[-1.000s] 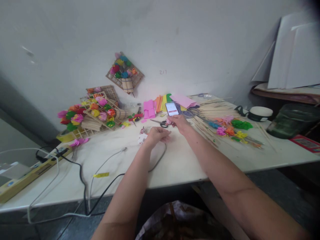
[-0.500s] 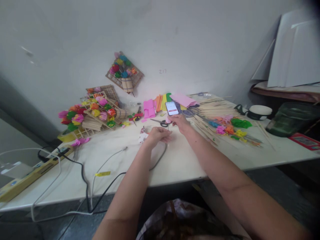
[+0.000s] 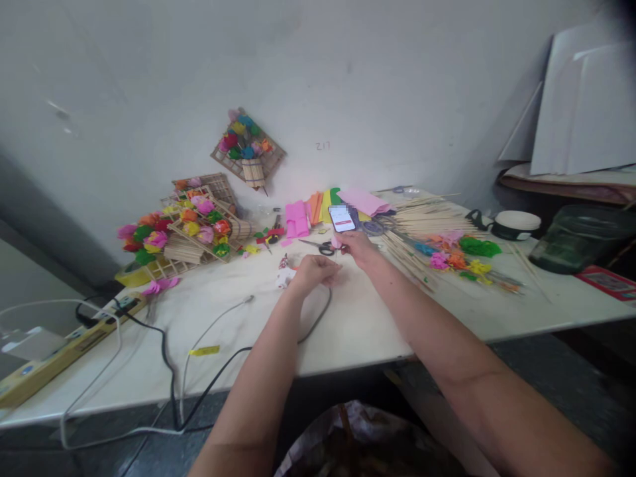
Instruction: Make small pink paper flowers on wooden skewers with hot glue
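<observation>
My right hand [image 3: 358,248] is closed in a pinch on a small pink paper petal [image 3: 336,241], which sticks out past the fingertips. Just left of it and nearer to me, my left hand [image 3: 318,271] has thumb and fingers pressed together; what is between them is too small to make out. Beyond the hands lies a pair of black-handled scissors [image 3: 326,248]. A phone [image 3: 342,218] with a lit screen stands tilted behind the right hand. Beside the left hand rests a white object [image 3: 284,277], partly hidden, and a grey cable [image 3: 322,310] runs below that hand.
Paper flowers on bamboo frames [image 3: 199,218] crowd the left. Folded pink paper [image 3: 297,218], thin bamboo sticks [image 3: 427,215] and loose paper flowers [image 3: 454,257] spread across the back and right. A power strip [image 3: 94,331] with cords lies at the left edge; a green tub [image 3: 579,235] stands right.
Both hands stay almost in place. The pink petal at my right fingertips shows a little more, and the view has shifted slightly.
</observation>
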The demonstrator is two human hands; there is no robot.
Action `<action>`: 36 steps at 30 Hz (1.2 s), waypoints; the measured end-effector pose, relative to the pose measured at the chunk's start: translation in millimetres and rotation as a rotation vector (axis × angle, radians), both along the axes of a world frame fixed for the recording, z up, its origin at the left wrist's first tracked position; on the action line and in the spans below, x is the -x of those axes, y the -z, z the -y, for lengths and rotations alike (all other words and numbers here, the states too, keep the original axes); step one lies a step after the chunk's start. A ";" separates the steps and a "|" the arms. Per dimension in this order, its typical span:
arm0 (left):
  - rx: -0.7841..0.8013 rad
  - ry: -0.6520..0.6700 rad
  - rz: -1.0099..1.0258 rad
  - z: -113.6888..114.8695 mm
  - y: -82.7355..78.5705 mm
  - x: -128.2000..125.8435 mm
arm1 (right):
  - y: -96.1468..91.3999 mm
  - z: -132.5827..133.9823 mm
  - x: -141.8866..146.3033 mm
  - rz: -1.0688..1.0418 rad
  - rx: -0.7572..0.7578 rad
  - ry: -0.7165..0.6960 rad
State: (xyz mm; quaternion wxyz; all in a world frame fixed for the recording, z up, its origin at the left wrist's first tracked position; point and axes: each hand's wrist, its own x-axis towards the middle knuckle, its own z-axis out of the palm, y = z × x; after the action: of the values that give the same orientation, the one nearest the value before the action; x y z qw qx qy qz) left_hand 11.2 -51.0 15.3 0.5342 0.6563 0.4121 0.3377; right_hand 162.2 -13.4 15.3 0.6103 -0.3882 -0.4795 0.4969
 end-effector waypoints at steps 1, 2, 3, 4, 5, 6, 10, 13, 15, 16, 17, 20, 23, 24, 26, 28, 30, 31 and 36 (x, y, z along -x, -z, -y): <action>-0.004 -0.010 -0.003 0.1 -0.5 0.0 | 0.0 0.1 0.0 0.002 0.006 -0.006; -0.009 -0.020 -0.005 0.2 -1.0 0.0 | -0.1 0.5 0.0 0.006 0.013 -0.016; -0.015 -0.028 -0.004 0.4 -1.5 0.1 | -0.2 1.1 0.0 0.012 0.019 -0.028; -0.021 -0.033 -0.003 0.5 -2.0 0.2 | -0.4 1.9 -0.1 0.020 0.023 -0.043; -0.026 -0.037 -0.004 0.7 -2.5 0.2 | -0.5 2.8 -0.1 0.029 0.024 -0.058; -0.029 -0.039 -0.007 0.9 -2.8 0.2 | -0.7 3.5 -0.2 0.038 0.022 -0.070; -0.022 -0.026 -0.019 2.1 -4.0 -0.7 | -1.5 4.9 -0.7 0.029 0.024 -0.097; -0.025 -0.020 -0.018 2.6 -4.7 -0.9 | -2.5 5.2 -1.1 -0.014 0.035 -0.117; -0.033 -0.029 -0.015 2.2 -4.9 -0.6 | -3.1 5.7 -1.0 -0.017 0.037 -0.110; -0.035 -0.033 -0.014 1.9 -4.8 -0.4 | -3.2 5.8 -0.9 -0.011 0.035 -0.101; -0.035 -0.036 -0.013 1.6 -4.7 -0.4 | -3.1 5.8 -0.7 -0.003 0.032 -0.092; -0.029 -0.029 -0.022 1.6 -4.1 -1.2 | -2.2 4.8 0.1 0.009 0.018 -0.064; -0.030 -0.028 -0.032 2.4 -3.7 -2.7 | -1.6 3.0 1.0 -0.019 0.020 -0.037; -0.035 -0.032 -0.030 2.5 -3.6 -3.0 | -1.6 2.8 1.3 -0.030 0.024 -0.031; -0.053 -0.042 -0.015 2.1 -3.6 -2.8 | -1.8 3.1 1.8 -0.040 0.035 -0.038; -0.068 -0.063 0.003 1.1 -3.6 -1.9 | -1.6 4.1 2.2 -0.026 0.045 -0.091; -0.065 -0.078 0.017 0.1 -3.9 -0.9 | -0.6 4.9 2.7 0.006 0.049 -0.167; -0.058 -0.081 0.021 -0.1 -4.1 -0.5 | 0.1 4.9 3.0 0.020 0.049 -0.191; -0.031 -0.075 0.033 0.4 -4.8 0.0 | 4.5 1.4 4.2 0.039 0.031 -0.132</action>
State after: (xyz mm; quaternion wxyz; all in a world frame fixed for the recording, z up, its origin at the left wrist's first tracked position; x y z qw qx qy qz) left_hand 11.2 -51.3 20.1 0.5176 0.6430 0.4222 0.3746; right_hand 157.9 -14.8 10.8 0.5605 -0.3748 -0.5082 0.5358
